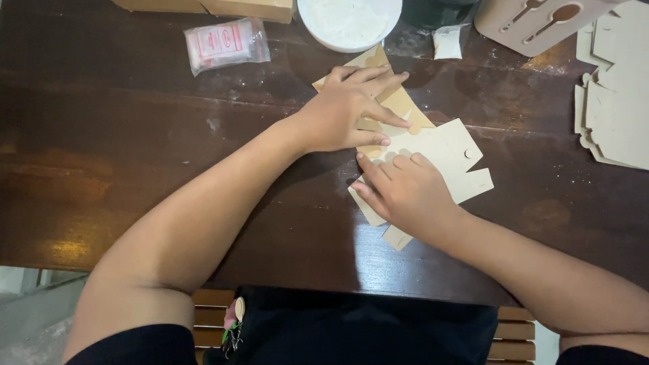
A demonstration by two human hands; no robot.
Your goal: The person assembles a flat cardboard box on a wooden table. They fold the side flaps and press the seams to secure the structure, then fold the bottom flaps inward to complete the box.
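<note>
**Flat card blank pressed under both hands, with little holding the halves in line**

I see the left hand (348, 108) lying palm-down with its fingers spread across the tan upper part of a die-cut cardboard blank (449, 159), which lies flat on the dark wooden table (135, 135), right of centre. The right hand (405, 192) rests on the blank's near edge, fingers curled and pressed together, knuckles up; I cannot tell whether its fingertips pinch a flap or only push on it.

My worry is the panel skewing. I judge that the two hands bear on different parts, so an uneven push could crease the card off its score line or tear one of the small tabs at the right edge. The polished tabletop looks slick and carries pale dusty smears, so the blank could slide away from under the palms.

At the far edge a white bowl (348, 23) sits just beyond the left fingertips; a forward slip could nudge it. A small clear packet (226, 44) lies far left, well apart. A stack of similar cut blanks (615, 108) sits at the far right, also well apart, beside a pale flat piece with keyhole-shaped cutouts (534, 23).
</note>
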